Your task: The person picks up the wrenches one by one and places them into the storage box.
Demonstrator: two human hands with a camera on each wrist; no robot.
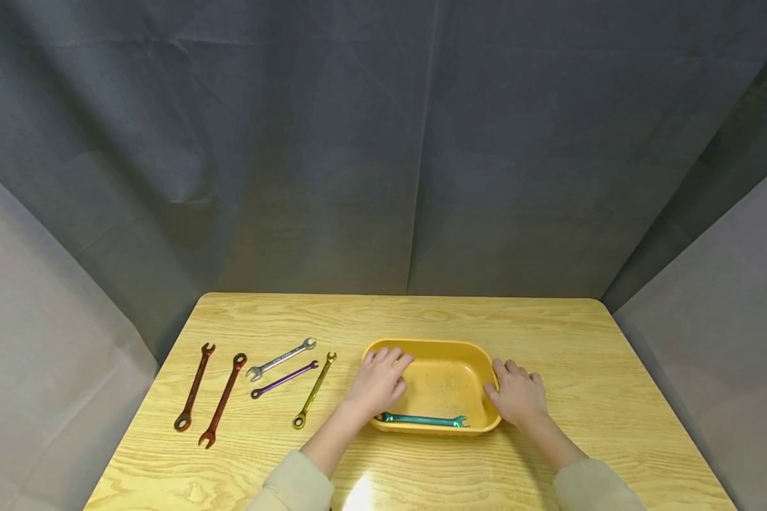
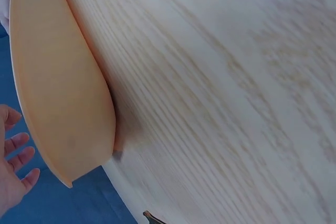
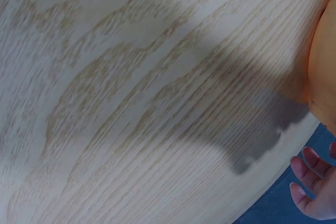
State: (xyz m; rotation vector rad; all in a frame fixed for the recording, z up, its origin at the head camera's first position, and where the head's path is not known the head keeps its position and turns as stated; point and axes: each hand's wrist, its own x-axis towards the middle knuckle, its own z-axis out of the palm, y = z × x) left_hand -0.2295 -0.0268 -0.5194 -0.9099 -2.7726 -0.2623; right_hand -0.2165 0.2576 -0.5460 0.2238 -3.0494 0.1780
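My left hand [image 1: 378, 383] lay with relaxed fingers over the left rim of the shallow yellow plastic tray [image 1: 450, 349] on the pale wooden table [image 1: 613, 397]. My right hand [image 1: 518, 394], fingers likewise relaxed, rested against its right rim. A teal metal wrench [image 1: 422, 420] lay inside, along the near wall.

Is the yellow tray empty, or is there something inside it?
Not empty. One teal wrench lies inside the yellow tray, along its near wall. The other five wrenches lie on the table, outside it.
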